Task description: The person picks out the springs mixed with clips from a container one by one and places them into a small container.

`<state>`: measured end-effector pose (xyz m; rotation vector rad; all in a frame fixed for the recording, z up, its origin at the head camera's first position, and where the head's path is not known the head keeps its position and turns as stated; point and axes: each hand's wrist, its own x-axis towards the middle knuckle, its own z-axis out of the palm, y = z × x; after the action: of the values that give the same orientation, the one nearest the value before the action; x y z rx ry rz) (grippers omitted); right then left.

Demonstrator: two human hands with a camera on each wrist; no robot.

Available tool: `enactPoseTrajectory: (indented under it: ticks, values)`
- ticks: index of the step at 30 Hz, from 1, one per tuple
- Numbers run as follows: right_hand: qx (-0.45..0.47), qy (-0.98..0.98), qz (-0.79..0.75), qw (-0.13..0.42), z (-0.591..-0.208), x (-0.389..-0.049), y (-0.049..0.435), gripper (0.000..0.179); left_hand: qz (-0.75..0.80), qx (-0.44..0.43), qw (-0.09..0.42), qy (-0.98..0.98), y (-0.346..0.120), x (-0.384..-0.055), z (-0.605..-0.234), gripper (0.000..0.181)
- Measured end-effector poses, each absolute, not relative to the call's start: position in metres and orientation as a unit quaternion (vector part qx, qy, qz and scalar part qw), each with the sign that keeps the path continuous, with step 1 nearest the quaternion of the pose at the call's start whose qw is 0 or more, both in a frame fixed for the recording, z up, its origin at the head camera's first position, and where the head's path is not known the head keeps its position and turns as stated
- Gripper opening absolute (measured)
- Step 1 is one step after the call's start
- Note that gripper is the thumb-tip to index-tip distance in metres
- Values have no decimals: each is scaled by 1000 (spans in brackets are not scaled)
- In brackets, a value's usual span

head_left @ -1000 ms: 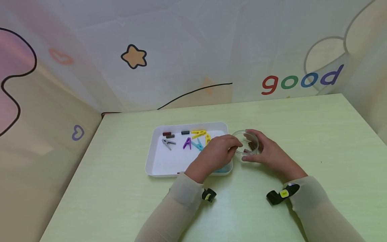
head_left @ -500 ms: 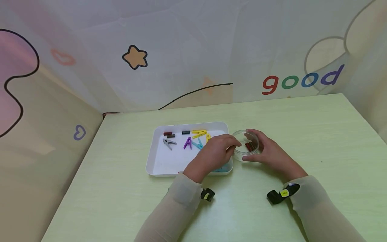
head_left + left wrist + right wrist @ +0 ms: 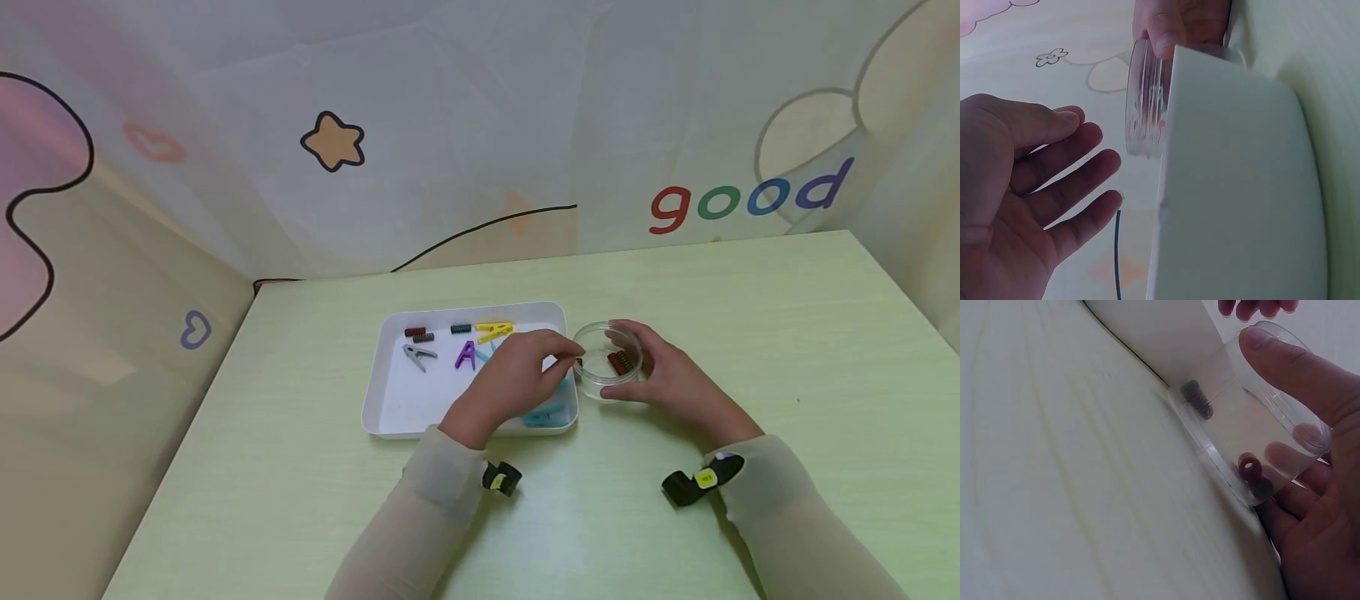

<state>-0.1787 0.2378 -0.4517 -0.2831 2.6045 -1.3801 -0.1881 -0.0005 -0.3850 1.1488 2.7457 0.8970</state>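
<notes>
My right hand (image 3: 667,375) grips a clear round jar (image 3: 600,390) standing beside the tray, thumb on the near side and fingers behind. Inside the jar, a red spring (image 3: 1249,467) lies against a dark spring (image 3: 1263,488). Another dark spring (image 3: 1197,400) sits apart at the jar's tray side. My left hand (image 3: 517,375) hovers over the tray's right side, fingertips beside the jar's rim. The left wrist view shows its thumb (image 3: 1041,125) near the forefinger, other fingers loosely spread, and nothing visible between them.
The white tray (image 3: 397,408) holds a grey clip (image 3: 417,357), a purple clip (image 3: 466,355), yellow clips (image 3: 495,332) and blue clips (image 3: 543,414). A red spring (image 3: 415,332), a brown spring (image 3: 423,337) and a black spring (image 3: 461,329) lie along its back.
The red spring in the jar has come to lie against the dark one. My left hand has drawn back leftward from over the jar; a dark spring now shows at the jar's left side.
</notes>
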Motion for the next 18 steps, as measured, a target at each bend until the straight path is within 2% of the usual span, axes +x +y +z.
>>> enactPoseTrajectory:
  ticks: [18]
  values:
    - [-82,884,-450,97,-447,-177,236,99,274,301,56,912,-17,-194,-378,27]
